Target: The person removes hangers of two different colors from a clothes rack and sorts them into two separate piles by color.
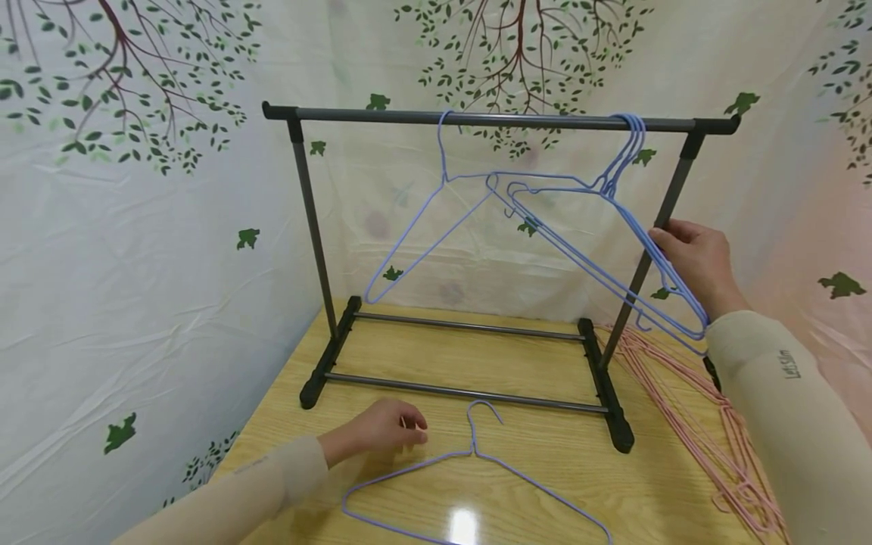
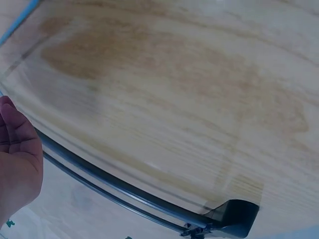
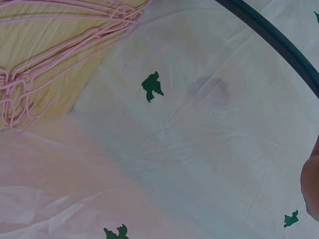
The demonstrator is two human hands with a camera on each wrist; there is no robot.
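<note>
A dark clothes rack (image 1: 500,119) stands on the wooden table, with several blue wire hangers (image 1: 630,216) bunched at the right of its bar. Another blue hanger (image 1: 443,178) hangs near the middle, turned at an angle. At the rack's right post, my right hand (image 1: 702,261) grips the upright between thumb and fingers, just behind the bunched hangers. My left hand (image 1: 381,428) hovers low over the table with loosely curled fingers and nothing in them. Beside it, a blue hanger (image 1: 473,450) lies flat, hook toward the rack. Only part of the right hand (image 3: 311,186) shows in its wrist view.
A pile of pink hangers (image 1: 688,409) lies on the table at the right, past the rack's right foot (image 1: 616,431). The rack's front lower rail (image 1: 463,391) runs between the feet. A white cloth printed with leaves (image 1: 409,227) hangs behind and at the sides.
</note>
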